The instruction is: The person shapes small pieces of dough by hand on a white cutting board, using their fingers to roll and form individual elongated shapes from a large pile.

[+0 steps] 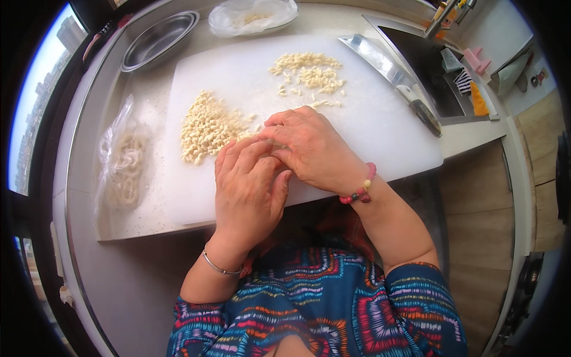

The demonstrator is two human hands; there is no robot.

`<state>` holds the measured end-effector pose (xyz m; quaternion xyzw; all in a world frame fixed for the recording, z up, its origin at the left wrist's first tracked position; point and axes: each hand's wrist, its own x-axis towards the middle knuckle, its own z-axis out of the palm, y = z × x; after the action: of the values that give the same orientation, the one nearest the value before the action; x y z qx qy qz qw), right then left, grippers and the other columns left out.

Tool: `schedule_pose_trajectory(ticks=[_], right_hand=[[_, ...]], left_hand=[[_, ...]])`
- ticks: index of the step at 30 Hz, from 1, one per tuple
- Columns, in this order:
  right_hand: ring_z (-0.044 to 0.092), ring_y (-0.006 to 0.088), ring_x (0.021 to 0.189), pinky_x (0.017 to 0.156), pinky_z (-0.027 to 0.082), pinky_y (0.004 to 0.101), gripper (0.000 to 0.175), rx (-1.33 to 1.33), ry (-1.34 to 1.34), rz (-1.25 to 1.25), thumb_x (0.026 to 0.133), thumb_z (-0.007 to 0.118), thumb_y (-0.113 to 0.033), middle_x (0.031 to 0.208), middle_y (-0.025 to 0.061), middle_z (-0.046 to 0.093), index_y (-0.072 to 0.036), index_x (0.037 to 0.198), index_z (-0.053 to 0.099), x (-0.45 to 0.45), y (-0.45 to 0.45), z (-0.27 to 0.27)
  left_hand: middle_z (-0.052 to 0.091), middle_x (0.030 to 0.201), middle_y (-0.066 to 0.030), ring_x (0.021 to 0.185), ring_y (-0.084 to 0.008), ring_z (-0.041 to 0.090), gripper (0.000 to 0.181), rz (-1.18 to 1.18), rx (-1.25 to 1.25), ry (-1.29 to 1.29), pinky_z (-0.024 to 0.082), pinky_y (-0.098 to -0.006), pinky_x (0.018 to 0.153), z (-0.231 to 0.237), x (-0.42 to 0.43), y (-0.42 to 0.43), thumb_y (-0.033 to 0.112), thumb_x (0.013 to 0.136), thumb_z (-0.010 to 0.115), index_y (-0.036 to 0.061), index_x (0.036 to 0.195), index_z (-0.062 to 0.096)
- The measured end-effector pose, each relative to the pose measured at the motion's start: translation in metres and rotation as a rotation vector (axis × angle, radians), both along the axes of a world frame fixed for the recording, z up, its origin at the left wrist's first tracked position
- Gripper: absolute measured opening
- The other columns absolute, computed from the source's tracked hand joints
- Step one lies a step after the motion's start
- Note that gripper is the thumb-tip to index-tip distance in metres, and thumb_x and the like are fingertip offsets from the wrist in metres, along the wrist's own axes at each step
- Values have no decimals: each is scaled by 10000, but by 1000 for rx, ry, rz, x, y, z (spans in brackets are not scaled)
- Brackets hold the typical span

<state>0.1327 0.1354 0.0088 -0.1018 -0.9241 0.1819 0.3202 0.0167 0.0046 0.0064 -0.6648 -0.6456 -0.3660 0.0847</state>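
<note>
A white cutting board (383, 129) lies in front of me. On its left is a heap of small cut dough pieces (207, 127); toward the back lies a group of slimmer dough pieces with tapered ends (316, 76). My left hand (247, 172) rests by the near edge of the cut heap, fingers bent. Against it is my right hand (308, 147), its fingertips meeting the left fingers over the board. Whatever is between the fingertips is hidden by the hands. A few pieces show just beyond the knuckles.
A broad-bladed kitchen knife (379, 60) lies along the board's right edge, beside the sink (415, 58). At left on the counter is a clear plastic bag of pale dough strips (127, 165). Behind stand an oval metal basin (160, 40) and a plastic-lined dish (254, 15) holding pale pieces.
</note>
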Motion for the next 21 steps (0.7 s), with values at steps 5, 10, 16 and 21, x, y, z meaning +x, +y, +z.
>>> schedule_pose_trajectory(ticks=[5, 10, 16, 21], right_hand=[[587, 308, 1023, 909, 473, 394, 122, -99, -132, -47, 833, 654, -55, 1053, 119, 648, -50, 950, 689, 25, 6, 11], [628, 315, 877, 786, 518, 380, 135, -401, 28, -282, 821, 601, 30, 933, 141, 649, -19, 924, 674, 52, 9, 14], [600, 305, 849, 769, 494, 399, 109, -242, -52, -239, 781, 733, -83, 872, 106, 629, -55, 871, 678, 50, -1, 11], [571, 310, 816, 745, 473, 416, 118, -165, -53, -218, 749, 767, -116, 820, 94, 604, -78, 807, 672, 37, -3, 5]], left_hand=[[630, 1127, -128, 1172, -343, 554, 207, 9, -28, 9, 355, -507, 1082, -3, -1, -2, 160, 806, 727, 51, 964, 648], [632, 1158, -128, 1201, -341, 545, 245, 7, -81, 53, 348, -507, 1095, 0, 1, -2, 172, 805, 737, 50, 1000, 653], [611, 1294, -92, 1326, -330, 473, 380, -53, -166, 126, 302, -506, 1143, 7, 4, -2, 156, 807, 726, 70, 1167, 641], [608, 1317, -81, 1352, -319, 456, 419, -83, -205, 147, 281, -505, 1159, 9, 3, -2, 165, 807, 724, 78, 1208, 639]])
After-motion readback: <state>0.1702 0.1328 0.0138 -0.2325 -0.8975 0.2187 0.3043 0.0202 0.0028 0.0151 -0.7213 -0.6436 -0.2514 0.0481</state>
